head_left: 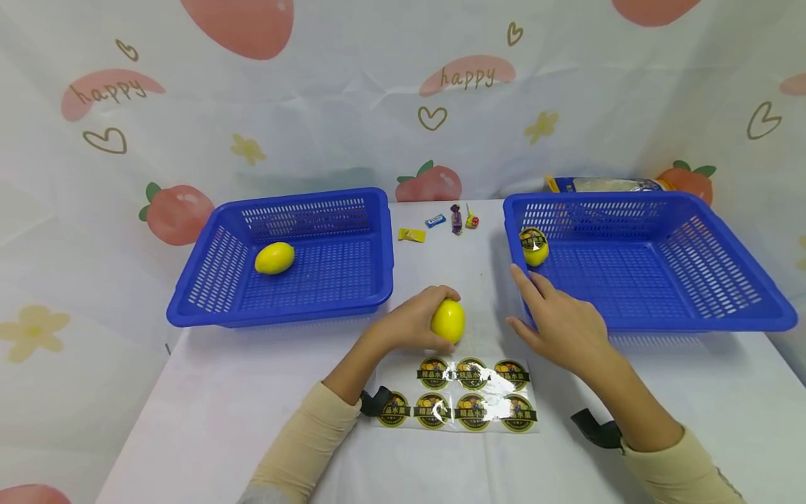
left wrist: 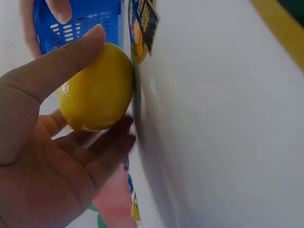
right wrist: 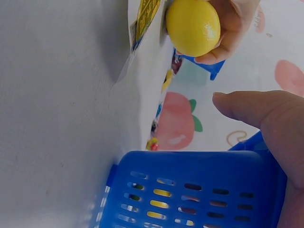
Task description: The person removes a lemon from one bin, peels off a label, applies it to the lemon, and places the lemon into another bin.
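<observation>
In the head view, my left hand (head_left: 412, 322) grips a yellow lemon (head_left: 448, 322) just behind a sheet of round black-and-gold stickers (head_left: 472, 411). The left wrist view shows the thumb over the lemon (left wrist: 99, 90) and the fingers beneath it, close to the white table. My right hand (head_left: 563, 325) is at the near left corner of the right blue basket (head_left: 693, 323), fingers extended along the rim and thumb spread apart. Inside that basket, against its left wall, lies a lemon with a round sticker (head_left: 535, 247) on it.
A left blue basket (head_left: 296, 311) holds one plain lemon (head_left: 275, 258). Between the baskets, toward the back, lie small wrapped candies (head_left: 456, 220) and a lollipop (head_left: 471, 220). A blue-and-yellow package (head_left: 611, 185) sits behind the right basket, near the printed backdrop cloth (head_left: 352, 112).
</observation>
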A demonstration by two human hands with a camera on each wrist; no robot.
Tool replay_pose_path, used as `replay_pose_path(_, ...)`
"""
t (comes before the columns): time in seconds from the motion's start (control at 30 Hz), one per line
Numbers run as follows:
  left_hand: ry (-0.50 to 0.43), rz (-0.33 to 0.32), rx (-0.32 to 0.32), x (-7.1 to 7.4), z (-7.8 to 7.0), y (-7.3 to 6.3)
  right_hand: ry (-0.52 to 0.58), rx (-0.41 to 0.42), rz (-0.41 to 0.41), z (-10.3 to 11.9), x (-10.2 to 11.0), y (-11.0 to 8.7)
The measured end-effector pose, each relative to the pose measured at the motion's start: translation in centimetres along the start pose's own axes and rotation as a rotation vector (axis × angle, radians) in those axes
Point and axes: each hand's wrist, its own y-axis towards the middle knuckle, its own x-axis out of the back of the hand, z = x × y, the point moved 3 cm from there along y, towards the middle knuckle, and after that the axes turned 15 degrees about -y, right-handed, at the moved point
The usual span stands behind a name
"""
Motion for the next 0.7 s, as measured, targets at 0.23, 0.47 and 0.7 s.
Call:
replay_pose_path(0.23, 0.032, -0.008, 0.02, 0.2, 0.05, -0.29, 0.001, -0.003, -0.011, 0.04, 0.1, -0.07)
replay_pose_path(0.47, 0.019, -0.029, 0.023, 0.32, 0.16, -0.59, -0.002, -0.003, -0.003, 0.07, 0.27, -0.01)
replay_pose_path(0.7, 0.035, -0.031, 0.014, 0.32, 0.09, -0.56, -0.007, -0.006, 0.006, 0.07, 0.37, 0.03)
